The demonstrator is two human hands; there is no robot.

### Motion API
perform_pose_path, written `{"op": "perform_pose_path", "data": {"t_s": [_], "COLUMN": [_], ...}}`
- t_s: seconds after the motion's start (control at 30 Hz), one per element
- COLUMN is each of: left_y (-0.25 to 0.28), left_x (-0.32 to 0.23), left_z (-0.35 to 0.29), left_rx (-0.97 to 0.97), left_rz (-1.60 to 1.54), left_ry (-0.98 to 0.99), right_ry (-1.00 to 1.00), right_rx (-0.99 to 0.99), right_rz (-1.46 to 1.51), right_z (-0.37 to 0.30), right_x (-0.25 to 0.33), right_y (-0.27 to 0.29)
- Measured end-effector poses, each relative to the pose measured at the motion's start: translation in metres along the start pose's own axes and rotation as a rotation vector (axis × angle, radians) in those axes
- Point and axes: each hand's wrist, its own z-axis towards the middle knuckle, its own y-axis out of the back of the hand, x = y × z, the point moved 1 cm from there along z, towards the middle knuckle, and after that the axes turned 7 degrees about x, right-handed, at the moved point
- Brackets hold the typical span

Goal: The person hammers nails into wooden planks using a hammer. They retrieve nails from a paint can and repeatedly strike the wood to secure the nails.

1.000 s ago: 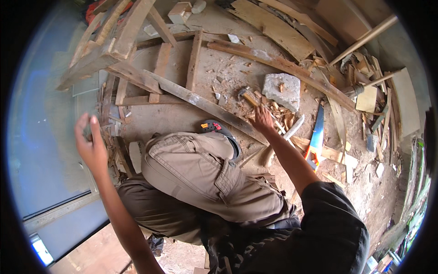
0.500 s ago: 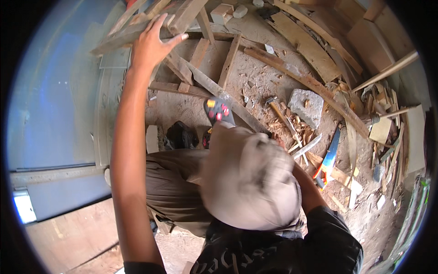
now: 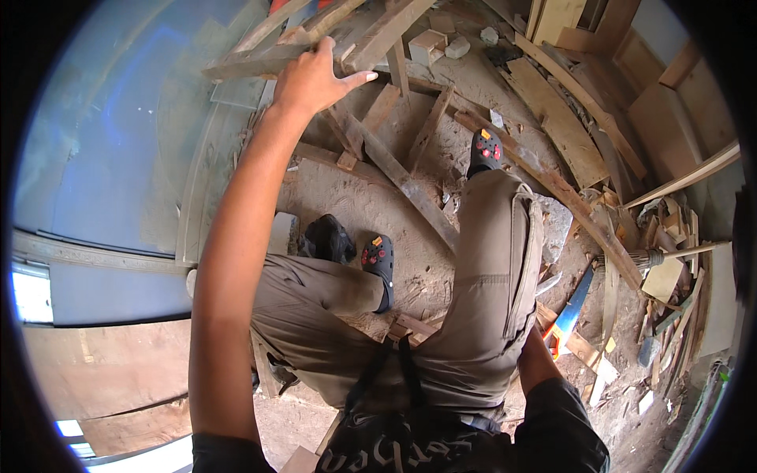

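My left hand (image 3: 311, 83) reaches far forward and grips a wooden beam (image 3: 252, 65) of a rough timber frame. Its thumb stretches out toward a thicker beam (image 3: 388, 33) beside it; some of the fingers are hidden. My right forearm (image 3: 538, 361) goes down behind my right thigh, which hides the right hand. Closest to that arm lies a handsaw (image 3: 574, 309) with a blue blade and an orange handle. A long slanting plank (image 3: 410, 189) runs down from the frame between my legs.
My right clog (image 3: 485, 150) stands by a long beam (image 3: 564, 189); my left clog (image 3: 378, 256) is near a black plastic bag (image 3: 327, 239). A concrete block (image 3: 556, 229) shows behind my right knee. Wood scraps (image 3: 670, 292) pile up at the right. A blue-grey panel (image 3: 102, 173) borders the left.
My right leg has swung forward and right, its foot now beside the long beam. The view has shifted, and the hammer is now hidden. My left hand stays on the wooden beam.
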Motion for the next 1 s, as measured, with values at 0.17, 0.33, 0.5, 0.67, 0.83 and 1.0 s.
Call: {"op": "perform_pose_path", "data": {"t_s": [0.17, 0.33, 0.5, 0.67, 0.83, 1.0], "left_y": [-0.013, -0.012, -0.029, -0.025, -0.035, -0.036], "left_x": [-0.005, -0.013, -0.005, 0.013, 0.003, -0.002], "left_z": [0.027, 0.025, 0.017, 0.015, 0.017, 0.019], "left_rx": [-0.035, -0.033, -0.207, -0.291, -0.285, -0.211], "left_rz": [0.038, -0.046, -0.103, -0.235, -0.375, -0.491], "left_ry": [-0.006, 0.047, -0.126, -0.171, -0.232, -0.219], "right_ry": [0.014, 0.066, 0.162, 0.518, 0.578, 0.751], "right_rx": [0.093, 0.223, 0.083, -0.272, -0.002, -0.484], "right_rz": [0.063, 0.018, -0.193, -0.208, -0.75, -1.019], "right_z": [-0.005, 0.017, 0.099, 0.19, 0.327, 0.404], "right_x": [-0.017, -0.036, 0.009, 0.177, 0.266, 0.259], "right_y": [0.028, 0.111, 0.269, 0.357, 0.251, 0.134]}}
